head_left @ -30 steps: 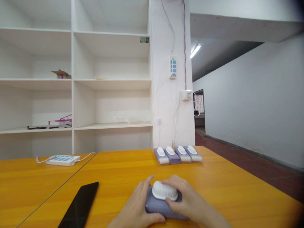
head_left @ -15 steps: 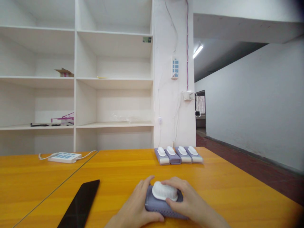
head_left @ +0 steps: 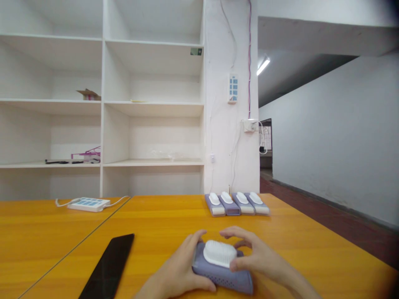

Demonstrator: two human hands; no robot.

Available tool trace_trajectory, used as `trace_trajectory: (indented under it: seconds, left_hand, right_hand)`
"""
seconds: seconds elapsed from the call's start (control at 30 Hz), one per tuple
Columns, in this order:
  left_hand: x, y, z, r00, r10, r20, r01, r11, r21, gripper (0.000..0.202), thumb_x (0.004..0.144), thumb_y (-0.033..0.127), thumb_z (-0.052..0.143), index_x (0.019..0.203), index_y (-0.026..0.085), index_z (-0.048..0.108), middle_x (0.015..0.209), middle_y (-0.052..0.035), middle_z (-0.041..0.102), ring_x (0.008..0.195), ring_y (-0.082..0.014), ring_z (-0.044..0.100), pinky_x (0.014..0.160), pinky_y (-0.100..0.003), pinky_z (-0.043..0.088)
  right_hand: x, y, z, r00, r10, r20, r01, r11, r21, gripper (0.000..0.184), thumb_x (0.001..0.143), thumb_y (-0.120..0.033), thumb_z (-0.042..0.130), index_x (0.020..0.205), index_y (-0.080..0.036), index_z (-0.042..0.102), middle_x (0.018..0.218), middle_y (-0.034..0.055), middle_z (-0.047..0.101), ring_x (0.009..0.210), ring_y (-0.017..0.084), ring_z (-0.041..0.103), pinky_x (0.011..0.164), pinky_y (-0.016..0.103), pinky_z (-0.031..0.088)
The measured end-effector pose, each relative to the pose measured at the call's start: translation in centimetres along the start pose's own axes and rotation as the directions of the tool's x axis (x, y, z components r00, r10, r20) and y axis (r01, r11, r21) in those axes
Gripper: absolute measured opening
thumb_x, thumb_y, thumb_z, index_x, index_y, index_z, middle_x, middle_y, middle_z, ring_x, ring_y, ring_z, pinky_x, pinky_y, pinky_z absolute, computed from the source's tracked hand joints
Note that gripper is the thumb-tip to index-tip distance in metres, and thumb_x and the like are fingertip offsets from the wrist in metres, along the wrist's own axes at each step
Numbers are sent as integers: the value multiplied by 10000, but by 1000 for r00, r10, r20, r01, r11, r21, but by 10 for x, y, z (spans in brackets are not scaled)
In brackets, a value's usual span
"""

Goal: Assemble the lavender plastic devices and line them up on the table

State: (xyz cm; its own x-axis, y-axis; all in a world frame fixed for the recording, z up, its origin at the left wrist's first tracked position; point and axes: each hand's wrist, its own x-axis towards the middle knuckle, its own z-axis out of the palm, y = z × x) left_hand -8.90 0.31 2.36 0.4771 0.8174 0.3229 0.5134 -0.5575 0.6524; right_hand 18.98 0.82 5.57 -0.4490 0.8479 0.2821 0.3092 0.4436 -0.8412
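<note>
A purple-grey box with small holes along its front side rests on the table in front of me. On its top lies a white brush, its ribbed or bristled face showing upward. My left hand grips the box's left end, thumb along the near side and fingers on the far side. At the right end of the brush is my right hand, fingers spread and raised above it. Its thumb is at the brush's edge; I cannot tell whether it touches.
Several similar purple boxes with white pieces on top stand in a row at the table's far edge. A black flat slab lies left of my hands. A white power strip sits farther left. White shelves rise behind the wooden table.
My right hand has loosened from the brush, its fingers lifting and spreading. More of the brush and the box's right end now shows. My left hand keeps its grip.
</note>
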Motion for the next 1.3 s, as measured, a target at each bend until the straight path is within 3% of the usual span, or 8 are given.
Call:
trace_trajectory:
  seconds: [0.1,0.2,0.4,0.6,0.9,1.1,1.2,1.3]
  left_hand:
    - [1,-3,-6,999,-13,35,16,996,-89,1145,528,503,906,1486,270,323,1429,-103,483,1295,-305,476,1131,-420,349]
    - [1,-9,-7,999,-20,48,25,993,-113,1113,520,449,919,1467,269,362,1442,-102,473,1309,-309,463,1139,-422,337]
    - [-2,-13,-1,998,-53,32,58,984,-170,1101,500,456,932,1444,277,396,1440,-91,475,1316,-315,451,1146,-421,327]
    - [-1,-19,5,998,-56,15,58,959,-277,1122,482,411,953,1441,263,390,1428,-103,489,1318,-332,449,1156,-451,300]
    - [-1,-22,7,1000,-23,1,22,956,-294,1052,513,391,946,1417,263,424,1412,-93,503,1296,-316,464,1140,-436,317]
    - [1,-24,7,1000,-20,1,20,935,-354,1061,514,350,952,1424,272,413,1411,-90,506,1300,-318,462,1142,-437,307]
    - [4,-27,6,1000,-30,8,31,921,-388,1082,518,322,951,1442,272,389,1411,-90,512,1302,-323,465,1146,-445,304]
    - [10,-36,6,998,-25,-49,7,940,-342,1034,580,303,910,1460,267,369,1462,-89,472,1354,-329,414,1175,-450,262]
  right_hand:
    - [0,2,-13,966,86,243,-133,974,182,654,566,-342,891,1182,-236,701,1216,50,689,1174,305,577,970,354,453]
    - [3,4,-14,949,46,312,-121,967,226,528,609,-354,854,1101,-198,746,1080,42,739,1082,283,616,936,330,446]
    - [9,12,0,970,69,234,-128,960,248,453,562,-382,861,962,-183,787,932,28,742,906,240,620,789,292,458]
    - [16,17,3,979,-19,204,-6,993,122,325,628,-445,840,828,-189,812,731,-19,592,736,152,509,629,242,344]
    - [20,17,4,976,-8,219,-5,998,59,311,660,-467,822,854,-224,813,765,-20,541,793,172,505,681,258,340]
    - [23,20,7,981,-18,194,8,999,53,326,668,-471,819,880,-223,811,783,-14,590,801,182,531,697,265,354]
    - [23,20,13,991,-25,129,20,999,35,392,668,-491,815,948,-217,797,847,4,659,838,210,564,736,284,385]
    - [17,12,24,999,-37,-20,36,998,-49,417,730,-491,772,1042,-215,763,977,36,701,938,248,594,836,322,423]
